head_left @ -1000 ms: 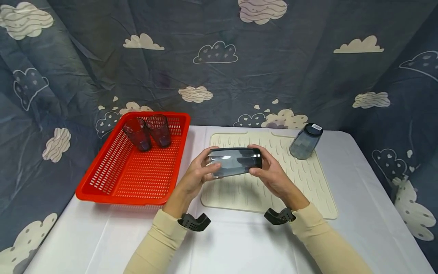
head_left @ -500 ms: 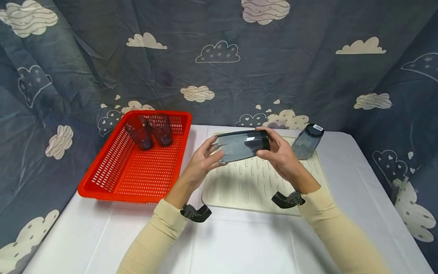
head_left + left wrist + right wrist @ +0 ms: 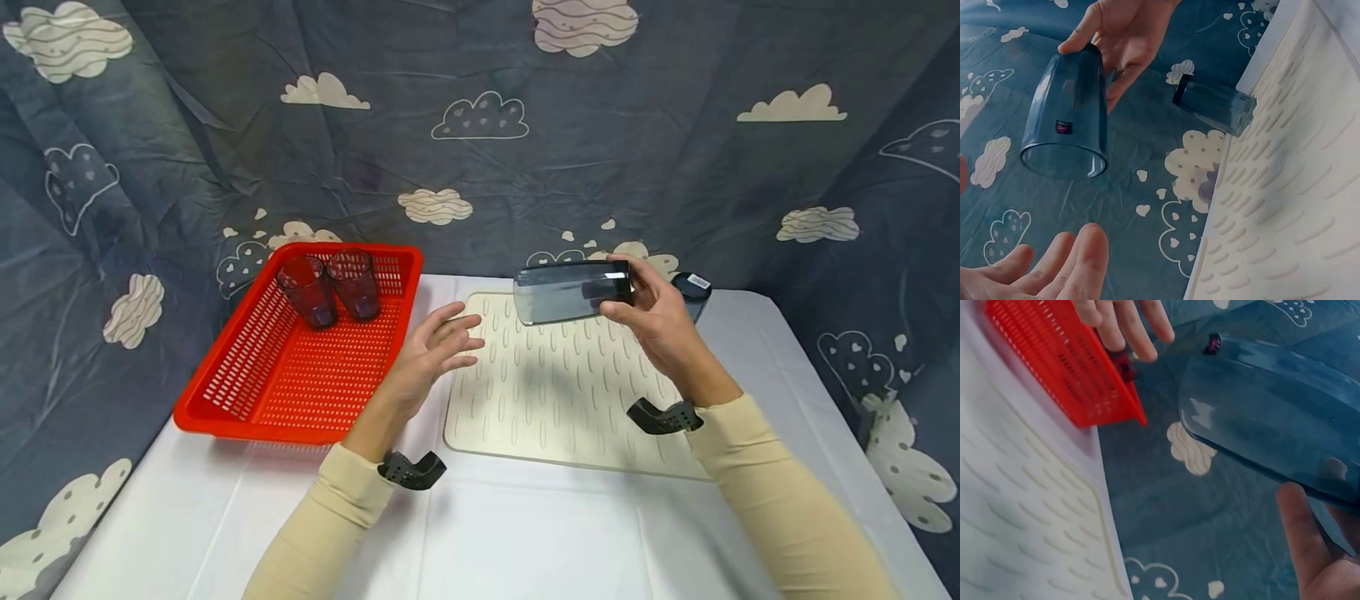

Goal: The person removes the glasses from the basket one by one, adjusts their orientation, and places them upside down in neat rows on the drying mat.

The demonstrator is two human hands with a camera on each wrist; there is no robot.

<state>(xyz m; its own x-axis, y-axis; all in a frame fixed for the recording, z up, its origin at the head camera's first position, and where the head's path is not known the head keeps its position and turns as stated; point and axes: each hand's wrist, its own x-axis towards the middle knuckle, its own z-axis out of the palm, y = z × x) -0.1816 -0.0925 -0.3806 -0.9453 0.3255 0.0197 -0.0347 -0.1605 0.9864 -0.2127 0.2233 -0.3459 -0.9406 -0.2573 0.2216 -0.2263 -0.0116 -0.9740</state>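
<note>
My right hand [image 3: 654, 315] grips the base end of a smoky grey tumbler [image 3: 566, 292] held on its side above the far part of the cream drying mat [image 3: 570, 392], mouth pointing left. The same grey tumbler [image 3: 1066, 119] fills the left wrist view, and the grey tumbler [image 3: 1272, 419] also fills the right wrist view. My left hand [image 3: 435, 346] hovers open and empty over the mat's left edge, fingers spread. A second grey tumbler [image 3: 693, 292] stands upside down at the mat's far right corner, partly hidden behind my right hand.
A red slotted basket [image 3: 247, 400] sits at the left of the white table and holds two dark red tumblers [image 3: 330, 287] upright at its far end. Blue cloud-print cloth [image 3: 480, 125] hangs close behind and on both sides.
My left hand has let go of the grey tumbler and dropped toward the mat's left edge. My right hand alone has carried the tumbler up and to the right.
</note>
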